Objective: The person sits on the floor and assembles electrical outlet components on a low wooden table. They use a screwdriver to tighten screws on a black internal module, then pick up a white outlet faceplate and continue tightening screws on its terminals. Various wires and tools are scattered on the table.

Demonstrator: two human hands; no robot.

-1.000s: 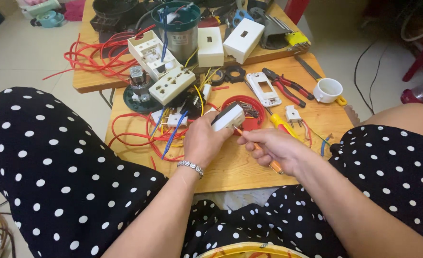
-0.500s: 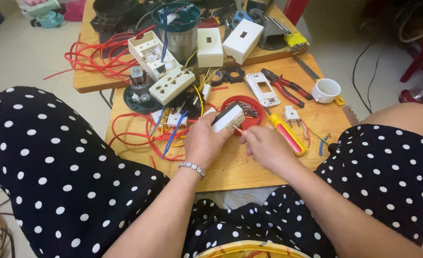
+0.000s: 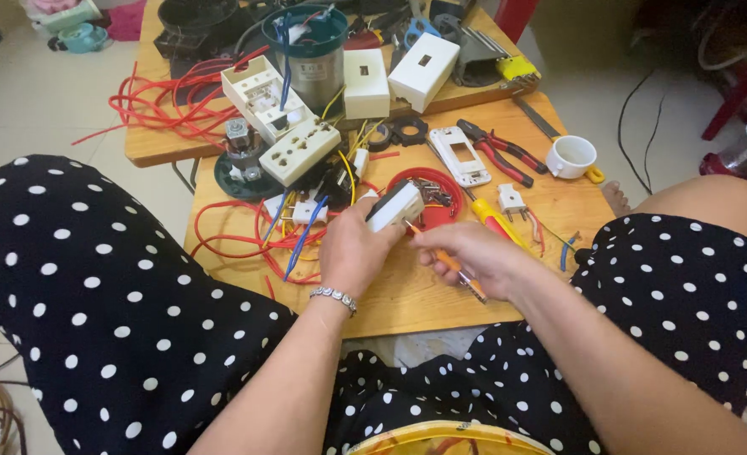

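Wooden table (image 3: 407, 295), white socket (image 3: 394, 206) tilted up-right, screwdriver (image 3: 458, 268) against it

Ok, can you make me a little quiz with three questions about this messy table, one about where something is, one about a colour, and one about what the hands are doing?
1. Where does the white cup stand?
A. at the right edge of the wooden board
B. on the floor
C. in the person's lap

2. What colour are the handles of the pliers?
A. green
B. red
C. white

3. What is the left hand doing?
A. resting flat on the board
B. holding a white socket part
C. holding the cup

Answers:
1 A, the cup sits by the board's right edge.
2 B, the handles are red.
3 B, the fingers wrap the white part while the right hand brings an orange-handled screwdriver to it.
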